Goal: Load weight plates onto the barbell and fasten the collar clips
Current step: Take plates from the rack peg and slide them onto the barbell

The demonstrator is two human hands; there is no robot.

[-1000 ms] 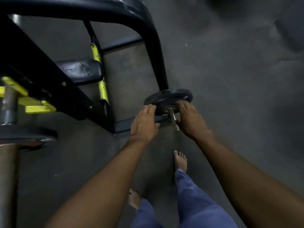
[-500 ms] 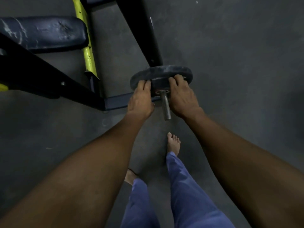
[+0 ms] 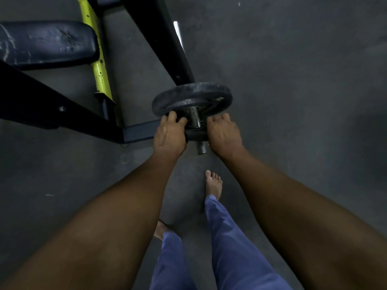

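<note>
Two bare feet in blue trousers nearest, on grey floor. Beyond, left hand and right hand each curl round small dark plate, one either side, on steel peg. One larger plate further along same peg. Far left: one black frame, one yellow post, one dark pad.
</note>
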